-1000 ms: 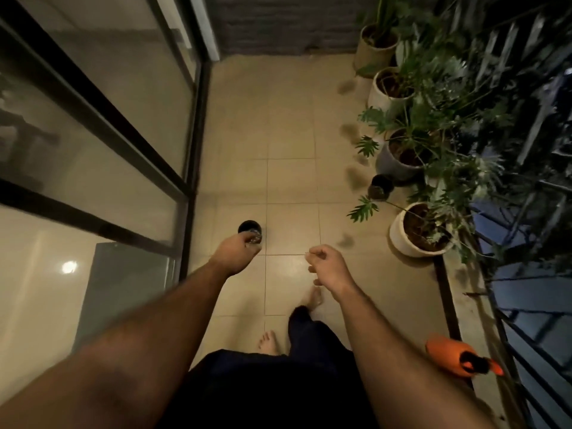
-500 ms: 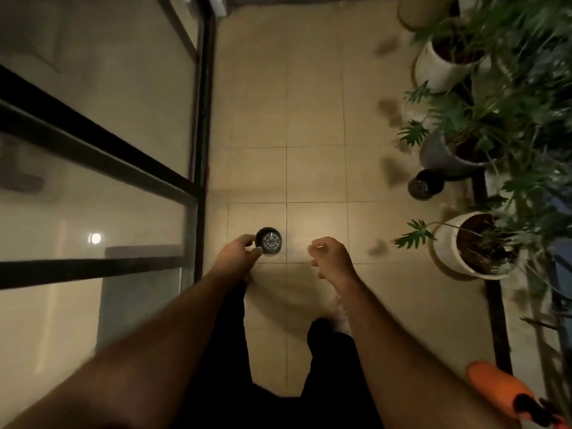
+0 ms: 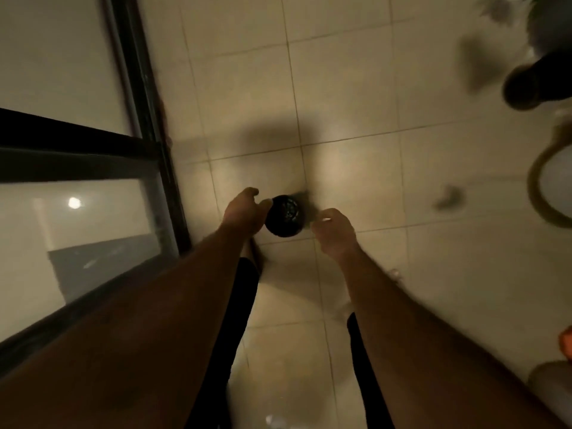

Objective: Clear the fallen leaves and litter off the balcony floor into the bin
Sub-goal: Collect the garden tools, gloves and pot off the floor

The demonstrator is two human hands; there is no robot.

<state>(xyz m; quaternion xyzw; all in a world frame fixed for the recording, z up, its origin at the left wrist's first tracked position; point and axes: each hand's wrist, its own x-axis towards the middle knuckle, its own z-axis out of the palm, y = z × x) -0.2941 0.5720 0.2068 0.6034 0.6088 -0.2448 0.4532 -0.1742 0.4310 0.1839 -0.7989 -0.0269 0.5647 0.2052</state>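
Small black bin (image 3: 284, 215) on tiled balcony floor (image 3: 346, 97), both hands at its sides.

Left hand (image 3: 243, 212) is touching the bin's left edge, fingers loosely curled; whether it is gripping cannot be told. Right hand (image 3: 332, 232) is hovering just right of it, fingers curled, possibly pinching something small. A blurred leaf (image 3: 448, 198) is lying well right, near a pale pot (image 3: 554, 184). A dark-framed glass door (image 3: 148, 125) is standing left.

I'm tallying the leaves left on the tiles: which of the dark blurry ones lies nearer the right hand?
The small leaf beside the white pot's rim, level with the right hand. The bigger leaf lies far up the floor near the dark pot.
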